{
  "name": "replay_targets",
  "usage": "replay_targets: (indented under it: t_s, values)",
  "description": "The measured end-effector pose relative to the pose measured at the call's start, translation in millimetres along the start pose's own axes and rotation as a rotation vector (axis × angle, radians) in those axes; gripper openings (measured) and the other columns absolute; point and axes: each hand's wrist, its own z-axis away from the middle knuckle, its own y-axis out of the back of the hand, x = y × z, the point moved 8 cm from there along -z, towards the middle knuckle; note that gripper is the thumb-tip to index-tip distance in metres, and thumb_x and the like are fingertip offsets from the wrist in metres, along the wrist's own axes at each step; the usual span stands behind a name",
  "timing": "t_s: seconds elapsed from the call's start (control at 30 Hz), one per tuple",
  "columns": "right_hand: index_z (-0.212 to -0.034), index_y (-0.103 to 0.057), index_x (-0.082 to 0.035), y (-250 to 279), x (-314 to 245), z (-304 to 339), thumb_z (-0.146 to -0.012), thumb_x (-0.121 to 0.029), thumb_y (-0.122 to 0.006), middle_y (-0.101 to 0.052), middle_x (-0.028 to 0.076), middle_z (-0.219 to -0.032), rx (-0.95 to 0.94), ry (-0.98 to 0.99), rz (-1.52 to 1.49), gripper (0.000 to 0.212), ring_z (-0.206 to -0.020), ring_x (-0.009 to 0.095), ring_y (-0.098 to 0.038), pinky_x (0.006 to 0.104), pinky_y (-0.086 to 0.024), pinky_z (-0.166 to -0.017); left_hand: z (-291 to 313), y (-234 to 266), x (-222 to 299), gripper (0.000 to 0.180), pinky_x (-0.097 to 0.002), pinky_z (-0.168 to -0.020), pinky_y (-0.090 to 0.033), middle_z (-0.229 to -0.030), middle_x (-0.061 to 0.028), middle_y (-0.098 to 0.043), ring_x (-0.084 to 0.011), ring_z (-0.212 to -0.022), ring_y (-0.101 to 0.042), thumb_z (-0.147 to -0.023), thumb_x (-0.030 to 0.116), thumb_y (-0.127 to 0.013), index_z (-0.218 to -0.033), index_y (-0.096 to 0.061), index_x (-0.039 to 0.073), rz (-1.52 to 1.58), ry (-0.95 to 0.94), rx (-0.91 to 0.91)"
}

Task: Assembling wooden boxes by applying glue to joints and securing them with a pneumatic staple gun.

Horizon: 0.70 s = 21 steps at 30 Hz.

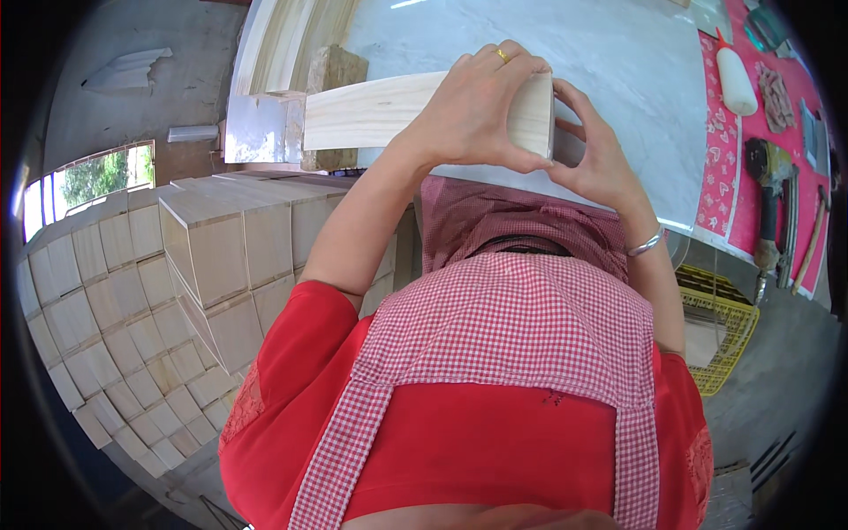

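A long, pale wooden box or board [367, 115] lies across the light table, its left end by a rough wooden block [337, 69]. My left hand [481, 106] spans its right part, fingers over the far edge and thumb at the near edge, closed on it. At the right end face my right hand [601, 155] curves round, with the fingertips at the far corner and the thumb at the near corner. Both thumbs almost meet at that near corner. The inside of the end is hidden from this view.
Stacked wooden boxes [230, 256] fill the left side beside me. More long wooden pieces [287, 44] lie at the far left. On the pink cloth [720, 177] at right are a white squeeze bottle [736, 79], a rag [776, 99] and a brush-like tool [760, 163]. A yellow crate [720, 327] stands below.
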Motion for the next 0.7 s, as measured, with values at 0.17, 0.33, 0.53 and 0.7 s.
replay_targets:
  t_s: [0.17,0.33,0.53,0.7]
  values:
    - [-0.149,-0.034,-0.005,-4.1,-25.1,37.8,-0.071,-0.004,-0.074,-0.042,0.016,-0.147,0.156,-0.009,0.082,0.088,-0.139,0.031,-0.04,0.0444,-0.037,-0.112,-1.3,-0.9,-2.5,0.082,-0.0426,-0.095,-0.043,-0.118,-0.0141,-0.055,-0.0344,-0.109,-0.054,-0.054,0.035,-0.087,-0.123,-0.054,0.005,-0.003,-0.012,0.004]
    - [-0.146,-0.039,0.0,-18.7,-52.5,61.8,-0.072,-0.01,-0.077,-0.042,0.019,-0.146,0.124,0.098,0.174,0.083,-0.134,0.033,-0.045,0.0399,-0.041,-0.108,-0.2,-0.2,0.0,0.081,-0.0423,-0.095,-0.043,-0.116,-0.0138,-0.055,-0.0339,-0.108,-0.054,-0.054,0.034,-0.087,-0.122,-0.055,0.004,-0.003,-0.015,0.006]
    - [-0.148,-0.039,-0.003,-25.8,-52.3,68.1,-0.075,-0.009,-0.077,-0.037,0.019,-0.151,0.132,0.113,0.093,0.083,-0.14,0.032,-0.038,0.042,-0.033,-0.114,-0.8,-1.9,-0.4,0.08,-0.0426,-0.094,-0.044,-0.115,-0.0135,-0.056,-0.0335,-0.107,-0.054,-0.055,0.034,-0.086,-0.122,-0.055,0.004,-0.003,-0.014,0.005]
    - [-0.147,-0.039,-0.003,-24.9,-49.4,66.8,-0.076,-0.01,-0.076,-0.035,0.02,-0.152,0.147,0.132,0.026,0.081,-0.14,0.033,-0.037,0.0432,-0.031,-0.115,-2.3,-1.5,0.5,0.08,-0.0426,-0.094,-0.044,-0.114,-0.0134,-0.056,-0.0335,-0.108,-0.054,-0.054,0.035,-0.086,-0.12,-0.056,0.003,0.001,-0.001,0.008]
